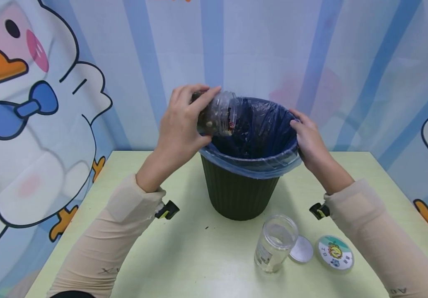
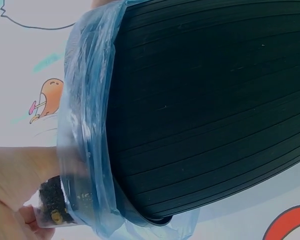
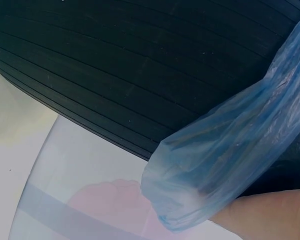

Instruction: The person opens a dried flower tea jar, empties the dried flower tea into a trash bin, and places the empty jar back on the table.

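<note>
My left hand [image 1: 184, 118] grips a clear plastic jar [image 1: 223, 114] tipped on its side, its mouth pointing right over the trash can's opening. Dark loose contents [image 2: 54, 200] show inside the jar in the left wrist view. The black ribbed trash can [image 1: 240, 194] is lined with a blue plastic bag [image 1: 251, 167] folded down over its rim. On the can's right side, my right hand [image 1: 308, 136] pinches the bag-covered rim, thumb inside. In the right wrist view the bag's fold [image 3: 205, 165] hangs beside that hand.
A second clear jar [image 1: 275, 244], lidless, stands on the pale green table [image 1: 154, 256] in front of the can. A whitish disc [image 1: 301, 249] and a round printed lid [image 1: 334, 253] lie to its right. A cartoon-printed cloth [image 1: 176, 49] hangs behind the table.
</note>
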### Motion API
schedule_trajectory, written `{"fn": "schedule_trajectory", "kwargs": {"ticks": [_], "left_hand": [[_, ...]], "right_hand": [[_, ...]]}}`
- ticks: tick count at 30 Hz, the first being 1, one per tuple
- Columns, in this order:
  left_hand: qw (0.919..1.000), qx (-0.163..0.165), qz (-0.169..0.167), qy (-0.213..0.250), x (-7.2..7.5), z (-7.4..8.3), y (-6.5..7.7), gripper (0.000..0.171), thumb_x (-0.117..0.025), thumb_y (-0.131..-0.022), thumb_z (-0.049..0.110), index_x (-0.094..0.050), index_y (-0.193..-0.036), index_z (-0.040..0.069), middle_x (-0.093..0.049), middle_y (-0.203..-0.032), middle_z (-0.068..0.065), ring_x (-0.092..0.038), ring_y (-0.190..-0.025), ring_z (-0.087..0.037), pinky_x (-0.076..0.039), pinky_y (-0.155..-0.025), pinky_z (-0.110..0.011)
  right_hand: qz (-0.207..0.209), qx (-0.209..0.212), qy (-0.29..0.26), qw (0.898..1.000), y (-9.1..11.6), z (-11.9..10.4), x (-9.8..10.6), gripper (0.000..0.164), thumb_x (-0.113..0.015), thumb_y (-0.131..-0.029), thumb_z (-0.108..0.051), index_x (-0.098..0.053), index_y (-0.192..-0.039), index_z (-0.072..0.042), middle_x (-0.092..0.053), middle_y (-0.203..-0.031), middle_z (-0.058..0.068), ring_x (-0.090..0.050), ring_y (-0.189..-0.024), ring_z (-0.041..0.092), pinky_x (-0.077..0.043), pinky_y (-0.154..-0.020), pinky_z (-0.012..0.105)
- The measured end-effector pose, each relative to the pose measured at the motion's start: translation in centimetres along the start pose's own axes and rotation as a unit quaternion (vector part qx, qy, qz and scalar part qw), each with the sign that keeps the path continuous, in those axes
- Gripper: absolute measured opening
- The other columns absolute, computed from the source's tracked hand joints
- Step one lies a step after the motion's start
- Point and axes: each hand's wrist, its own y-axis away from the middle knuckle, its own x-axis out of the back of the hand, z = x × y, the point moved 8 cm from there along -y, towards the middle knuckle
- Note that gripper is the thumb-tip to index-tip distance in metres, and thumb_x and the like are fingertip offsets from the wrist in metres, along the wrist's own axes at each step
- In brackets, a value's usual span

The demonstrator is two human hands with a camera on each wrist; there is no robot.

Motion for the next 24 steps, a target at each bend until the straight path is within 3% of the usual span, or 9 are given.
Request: {"fn": "schedule_trajectory", "kwargs": {"ticks": [24], "left_hand": [[0.9982, -0.049, 0.012, -0.033, -0.36, 0.73, -0.05, 0.084, -0.085, -0.070, -0.006, -0.055, -0.144, 0.017, -0.046, -0.145, -0.012, -0.036, -0.137, -0.031, -0.054, -0.082, -0.049]], "right_hand": [[-0.004, 0.006, 0.000, 1.000, -0.17, 0.11, 0.20, 0.052, -0.022, -0.110, -0.019, -0.014, -0.161, -0.011, -0.005, -0.166, 0.009, -0.013, -0.150, 0.025, -0.017, -0.119, 0.038]]}}
